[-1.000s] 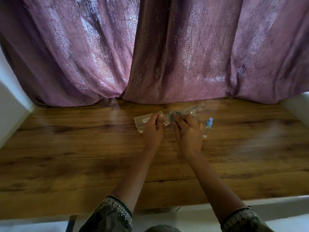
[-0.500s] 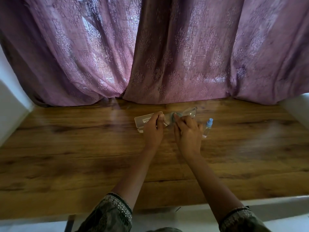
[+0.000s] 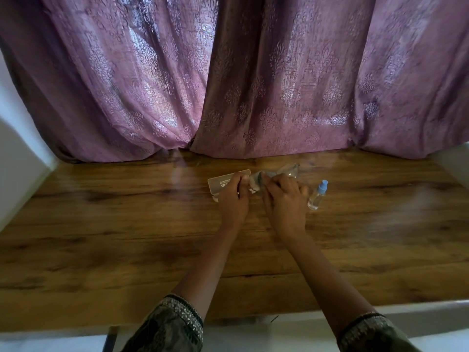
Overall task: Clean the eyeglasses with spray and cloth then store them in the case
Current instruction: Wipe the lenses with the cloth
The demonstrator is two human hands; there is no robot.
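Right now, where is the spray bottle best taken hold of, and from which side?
Take the spray bottle by its clear body, below the blue cap, coming from its near right side. The body is the widest part, and the right hand crowds its left; whether it stands or lies I cannot tell.

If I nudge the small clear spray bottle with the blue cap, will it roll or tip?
Probably light: the small clear spray bottle looks narrow and plastic. Its round body would likely roll if lying; whether it stands or lies on the wooden table is unclear. Smooth walls may be slippery.
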